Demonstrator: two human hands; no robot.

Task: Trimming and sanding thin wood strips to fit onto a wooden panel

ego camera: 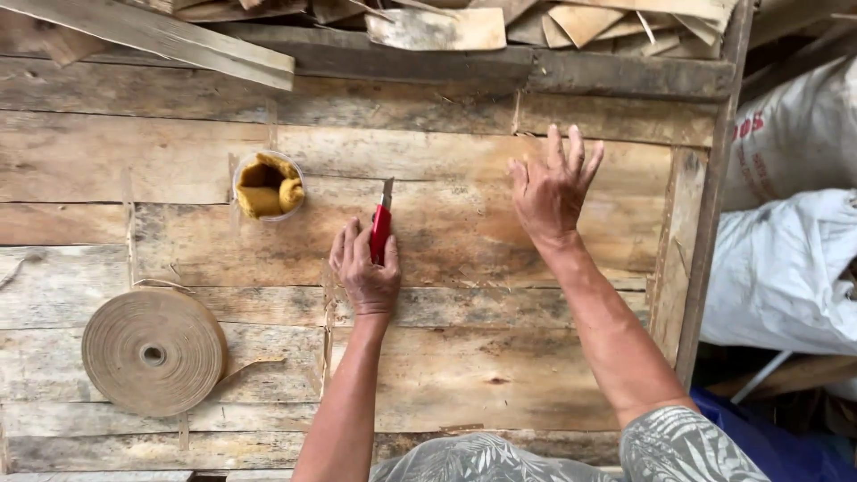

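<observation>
My left hand grips a red utility knife with its blade pointing away from me, resting on the worn wooden workbench. My right hand hovers flat over the bench to the right, fingers spread, holding nothing. A small clear cup of yellow-brown glue stands just left of the knife tip. A large roll of brown veneer tape lies flat at the near left, its loose end trailing right.
Scrap wood planks and offcuts are piled along the bench's far edge. White woven sacks lie beyond the bench's right edge. A blue sheet shows at the lower right.
</observation>
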